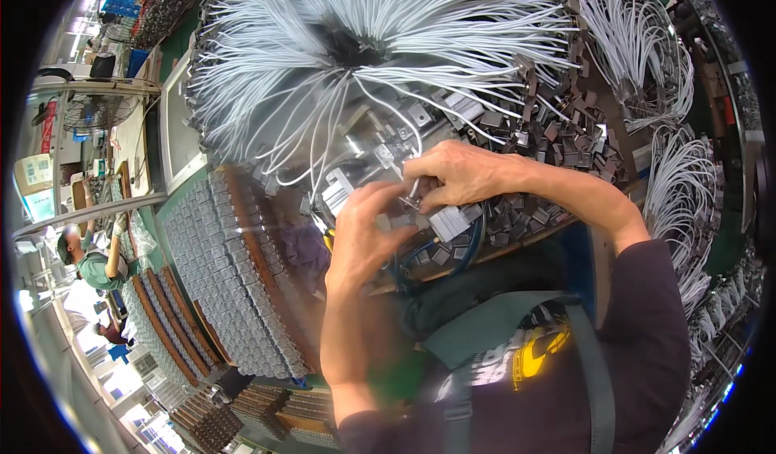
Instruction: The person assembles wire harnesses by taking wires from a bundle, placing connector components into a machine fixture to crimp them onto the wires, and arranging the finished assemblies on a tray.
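Close together over the workbench, both my hands work at a small metal fixture (pixel 390 151). My right hand (pixel 457 171) is closed in a pinch on a white cable (pixel 411 127) that runs down from the large bundle. My left hand (pixel 364 232) is curled just beside it, its fingers bent toward the right fingertips; what they hold is too small and covered to make out. A large fan of white cables (pixel 453 18) spreads over the far side of the bench. Right of my hands lies a heap of small dark metal blocks (pixel 582 139).
Stacked rows of grey blocks (pixel 226 276) stand at the left. More white cable bundles (pixel 634 42) hang along the right. A blue hose (pixel 477 240) loops below my hands. At far left, a co-worker in green (pixel 97 266) stands by another bench, near a fan (pixel 101 111).
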{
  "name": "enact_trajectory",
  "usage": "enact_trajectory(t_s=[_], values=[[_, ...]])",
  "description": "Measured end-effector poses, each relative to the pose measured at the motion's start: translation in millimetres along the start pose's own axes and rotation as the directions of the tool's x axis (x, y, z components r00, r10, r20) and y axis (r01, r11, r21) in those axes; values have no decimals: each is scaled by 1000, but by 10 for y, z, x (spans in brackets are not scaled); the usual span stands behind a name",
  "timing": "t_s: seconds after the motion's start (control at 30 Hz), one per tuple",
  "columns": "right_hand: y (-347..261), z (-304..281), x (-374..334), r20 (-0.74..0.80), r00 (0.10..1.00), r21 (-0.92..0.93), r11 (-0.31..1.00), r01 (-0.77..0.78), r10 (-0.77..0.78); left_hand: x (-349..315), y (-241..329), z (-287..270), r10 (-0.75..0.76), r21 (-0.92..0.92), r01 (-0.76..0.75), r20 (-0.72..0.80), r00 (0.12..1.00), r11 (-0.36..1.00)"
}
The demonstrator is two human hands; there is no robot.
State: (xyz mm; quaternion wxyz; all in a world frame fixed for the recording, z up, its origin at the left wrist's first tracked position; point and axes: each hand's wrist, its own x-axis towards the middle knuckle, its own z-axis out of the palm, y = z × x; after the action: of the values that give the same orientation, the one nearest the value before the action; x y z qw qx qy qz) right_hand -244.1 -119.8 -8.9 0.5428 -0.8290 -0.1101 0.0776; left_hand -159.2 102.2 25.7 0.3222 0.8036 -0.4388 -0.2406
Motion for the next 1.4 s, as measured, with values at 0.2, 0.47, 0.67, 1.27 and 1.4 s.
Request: enact_trajectory(t_s=[0.2, 0.47, 0.67, 1.27, 1.4], values=[[24, 32, -10, -10, 1000, 69, 998, -7, 7, -59, 122, 59, -120, -53, 119, -1, 993, 991], [105, -152, 178, 314, 923, 467, 810, -353, 221, -353, 48, 353, -250, -228, 217, -128, 960, 949], [-15, -35, 115, 219, 947, 450, 837, -311, 233, -387, -36, 428, -307, -371, 227, -172, 936, 901], [-13, 56, 14, 55, 977, 425, 880, -211, 208, -287, -24, 722, -450, -874, 74, -173, 876, 480], [33, 65, 15, 36, 982, 306, 934, -187, 185, -272, -109, 822, -477, -925, 54, -143, 867, 375]])
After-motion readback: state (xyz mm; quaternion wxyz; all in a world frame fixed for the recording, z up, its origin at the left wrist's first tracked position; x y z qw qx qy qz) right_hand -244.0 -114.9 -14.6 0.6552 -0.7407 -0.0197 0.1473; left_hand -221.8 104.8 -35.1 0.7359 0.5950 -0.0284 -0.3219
